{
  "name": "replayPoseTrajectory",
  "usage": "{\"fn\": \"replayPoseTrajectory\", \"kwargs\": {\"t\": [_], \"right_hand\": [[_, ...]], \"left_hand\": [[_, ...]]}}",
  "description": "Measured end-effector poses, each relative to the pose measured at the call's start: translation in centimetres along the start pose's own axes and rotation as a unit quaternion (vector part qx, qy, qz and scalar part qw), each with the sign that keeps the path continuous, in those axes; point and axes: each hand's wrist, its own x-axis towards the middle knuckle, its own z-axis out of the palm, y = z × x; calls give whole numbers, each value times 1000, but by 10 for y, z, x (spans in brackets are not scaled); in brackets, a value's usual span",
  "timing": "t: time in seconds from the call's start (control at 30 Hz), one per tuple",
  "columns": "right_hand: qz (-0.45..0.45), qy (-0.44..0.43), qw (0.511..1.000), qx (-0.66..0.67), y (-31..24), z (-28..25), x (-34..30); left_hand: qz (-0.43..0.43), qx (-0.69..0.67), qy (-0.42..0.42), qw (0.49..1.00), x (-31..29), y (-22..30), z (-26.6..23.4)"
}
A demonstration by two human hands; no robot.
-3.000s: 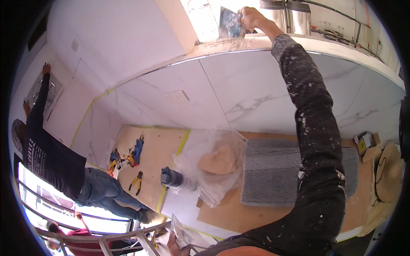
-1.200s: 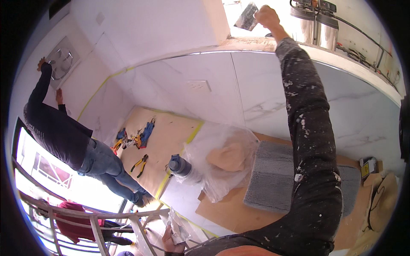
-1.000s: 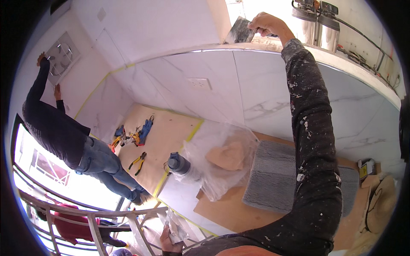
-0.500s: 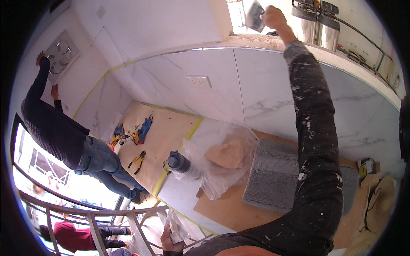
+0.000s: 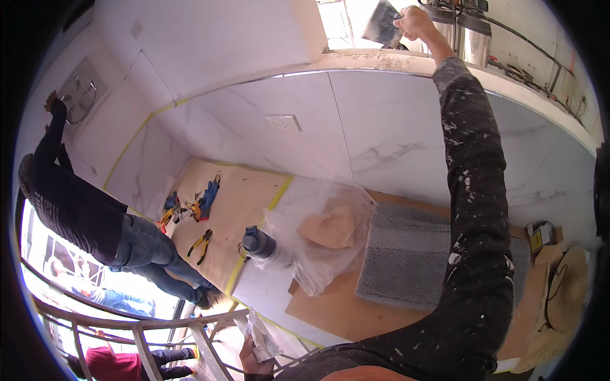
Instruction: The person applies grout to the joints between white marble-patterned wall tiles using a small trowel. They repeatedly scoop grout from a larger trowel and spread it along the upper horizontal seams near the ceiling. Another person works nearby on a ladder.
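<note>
High at the upper right, my right hand (image 5: 420,24) is closed on a putty knife (image 5: 383,25) with a wide, dark, smeared blade. The blade stands in the wall opening, above the rough ledge (image 5: 381,60). My right arm stretches up there in a black sleeve spotted with white. Low in the middle, beside the ladder, my left hand (image 5: 254,360) grips a flat, pale grey smeared piece (image 5: 263,336); its exact kind I cannot make out.
A metal ladder (image 5: 136,330) fills the lower left. On the counter lie pliers (image 5: 201,246), several tools, a grey bottle (image 5: 259,242), plastic sheeting (image 5: 311,273) and a grey mat (image 5: 403,254). A co-worker (image 5: 76,203) reaches to a wall fan (image 5: 82,95). Metal tanks (image 5: 473,38) stand behind the ledge.
My right hand has moved a little right along the opening, and the blade is turned to show more of its face. The view has shifted slightly. The co-worker's lower hand has left its earlier place.
</note>
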Motion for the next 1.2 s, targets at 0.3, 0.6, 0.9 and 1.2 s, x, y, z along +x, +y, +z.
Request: {"fn": "replayPoseTrajectory", "kwargs": {"t": [0.3,0.6,0.9,1.2], "right_hand": [[5,-68,995,77,4,-3,-19],[5,-73,996,46,7,-1,-15],[-4,-74,996,45,7,6,-16],[-26,-125,977,171,0,6,-27]], "left_hand": [[-10,-5,2,1000,-2,-2,-2],[-16,1,3,1000,-7,-2,12],[-6,1,7,1000,-5,-3,-1],[32,63,29,997,-14,-4,13]]}}
